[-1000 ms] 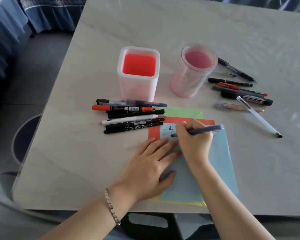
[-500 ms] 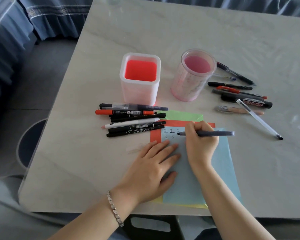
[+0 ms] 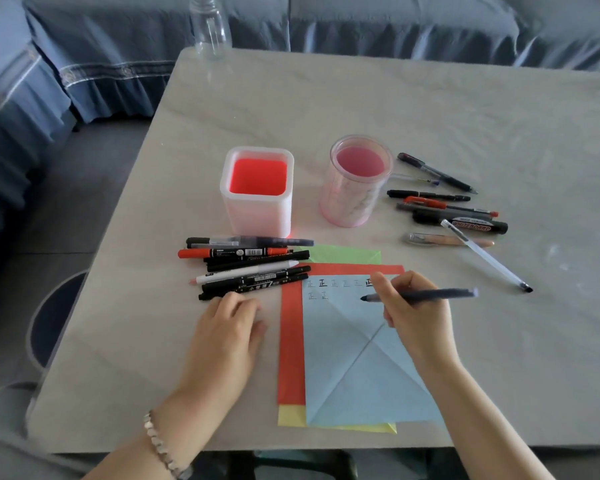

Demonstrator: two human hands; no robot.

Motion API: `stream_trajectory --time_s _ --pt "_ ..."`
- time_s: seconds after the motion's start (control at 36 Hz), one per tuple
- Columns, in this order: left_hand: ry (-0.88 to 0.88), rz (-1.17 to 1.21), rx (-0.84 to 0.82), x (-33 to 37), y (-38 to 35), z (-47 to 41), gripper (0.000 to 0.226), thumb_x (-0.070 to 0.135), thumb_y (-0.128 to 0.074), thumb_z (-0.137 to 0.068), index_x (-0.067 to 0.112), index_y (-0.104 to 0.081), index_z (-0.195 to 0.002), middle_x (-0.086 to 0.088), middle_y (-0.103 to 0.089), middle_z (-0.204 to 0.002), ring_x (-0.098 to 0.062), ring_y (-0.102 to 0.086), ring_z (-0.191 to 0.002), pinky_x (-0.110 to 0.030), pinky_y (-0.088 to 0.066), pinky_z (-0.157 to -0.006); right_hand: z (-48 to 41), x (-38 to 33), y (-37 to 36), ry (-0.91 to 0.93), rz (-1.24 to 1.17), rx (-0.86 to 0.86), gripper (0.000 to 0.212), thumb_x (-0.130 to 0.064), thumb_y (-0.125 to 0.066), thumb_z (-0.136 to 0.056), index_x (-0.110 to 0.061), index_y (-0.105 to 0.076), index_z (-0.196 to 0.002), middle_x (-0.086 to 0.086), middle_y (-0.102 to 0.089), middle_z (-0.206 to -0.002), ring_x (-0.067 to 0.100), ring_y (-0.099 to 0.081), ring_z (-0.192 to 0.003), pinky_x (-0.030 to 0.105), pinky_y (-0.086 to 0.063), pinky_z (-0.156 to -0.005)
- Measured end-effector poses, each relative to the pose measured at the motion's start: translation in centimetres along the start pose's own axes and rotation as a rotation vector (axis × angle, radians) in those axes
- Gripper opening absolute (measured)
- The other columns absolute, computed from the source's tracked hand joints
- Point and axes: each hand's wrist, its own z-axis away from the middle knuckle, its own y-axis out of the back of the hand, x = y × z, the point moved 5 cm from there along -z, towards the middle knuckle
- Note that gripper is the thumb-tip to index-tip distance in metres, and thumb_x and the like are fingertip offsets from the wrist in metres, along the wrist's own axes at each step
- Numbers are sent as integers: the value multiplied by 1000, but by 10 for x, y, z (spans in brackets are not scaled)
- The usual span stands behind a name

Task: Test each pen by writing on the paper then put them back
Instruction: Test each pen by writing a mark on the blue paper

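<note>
Right hand (image 3: 416, 317) pinches a slim slate-blue pen (image 3: 430, 294), lying level, dark tip just left of its fingers over the blue paper (image 3: 343, 368). Left hand (image 3: 227, 337) rests loosely curled, holding nothing, beside black markers (image 3: 253, 284).

Right hand (image 3: 417, 318) grips dark pen (image 3: 426, 294) over blue paper (image 3: 354, 368); left hand (image 3: 227, 336) beside markers (image 3: 250, 268).
</note>
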Motion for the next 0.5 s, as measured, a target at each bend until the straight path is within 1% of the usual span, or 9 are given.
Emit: stream_trajectory --time_s 0.06,0.11,0.14,0.19,0.25,0.31,0.36,0.44,0.5 --pt "43 112 -50 -1 -1 -2 17 -2 -76 -71 4 -65 -83 -6 -58 -81 -23 -59 -75 -27 -49 -67 3 -3 4 -11 -9 -32 30 -15 -63 -85 -8 -47 -61 -7 -46 -36 3 -38 -35 11 -30 -40" --pt "147 330 -65 5 5 -5 17 -2 -71 -77 10 -64 -86 0 -58 -85 -3 -58 -78 -9 -42 -71 8 -8 6 -32 -70 -81 28 -15 -57 -88 -6 -52 -63 -4 -51 -41 6 -43 -38 14 -35 -43" --pt "219 451 -72 8 7 -6 17 3 -70 -79 16 -62 -84 5 -59 -84 2 -56 -78 -5 -40 -70 11 -11 7 -56 -115 -107 27 -16 -54 -90 -4 -56 -66 0 -56 -45 8 -48 -41 17 -38 -44" --pt "349 711 -114 17 5 -8 15 21 -76 -77 22 -62 -81 4 -65 -75 1 -58 -68 -7 -42 -64 17 -16 7 -121 -218 -165 31 -20 -48 -92 0 -62 -74 5 -67 -57 13 -56 -48 20 -44 -47" --pt "432 948 -139 30 5 -11 27 35 -80 -69 16 -64 -82 2 -68 -70 -6 -60 -61 -15 -46 -60 24 -21 7 -164 -311 -224 38 -28 -44 -90 1 -65 -78 9 -72 -68 16 -61 -53 20 -47 -50" --pt "476 1095 -146 45 7 -13 33 32 -76 -63 9 -65 -83 1 -67 -67 -8 -60 -59 -16 -47 -58 29 -26 7 -187 -363 -256 44 -37 -43 -83 0 -67 -76 14 -72 -72 18 -63 -56 21 -49 -52" --pt "494 1178 -169 57 8 -13 31 26 -70 -61 5 -65 -83 2 -65 -64 -5 -59 -58 -14 -46 -55 32 -29 10 -203 -388 -251 45 -41 -45 -77 -4 -69 -68 17 -71 -68 19 -63 -55 22 -49 -52" --pt "477 1212 -193 66 7 -12 22 21 -80 -65 11 -66 -78 6 -64 -63 -4 -57 -60 -14 -45 -56 34 -31 14 -201 -395 -237 46 -43 -45 -75 -9 -71 -59 18 -66 -59 20 -60 -52 26 -46 -55" --pt "458 1203 -210 69 6 -11 14 23 -79 -66 18 -69 -75 7 -64 -64 -5 -56 -61 -16 -46 -57 35 -34 16 -190 -404 -229 46 -42 -45 -75 -10 -71 -58 19 -64 -56 21 -58 -50 26 -45 -55"
